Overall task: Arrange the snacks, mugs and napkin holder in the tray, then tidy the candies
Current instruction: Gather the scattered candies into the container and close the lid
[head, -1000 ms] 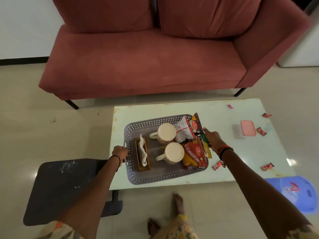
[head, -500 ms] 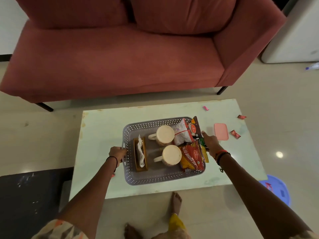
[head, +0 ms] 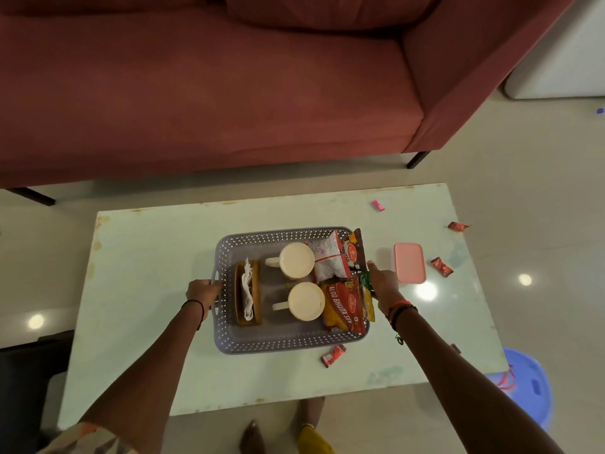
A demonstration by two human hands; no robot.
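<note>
Toward frame centre we slid the tray [head: 278, 343]; left grip [head: 203, 291] clasps its handle [head: 215, 276], right grip [head: 383, 283] unclear; overhanging snacks [head: 343, 306] could spill.

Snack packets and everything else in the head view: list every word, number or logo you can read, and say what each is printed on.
"ALOO BHUJIA SEV": on the red packet in the grey tray.
Round red logo on the dark brown packet: too blurred to read.
White packet: print too small to read.
Candy wrappers: too small to read.
Pink box: no text visible.
</note>
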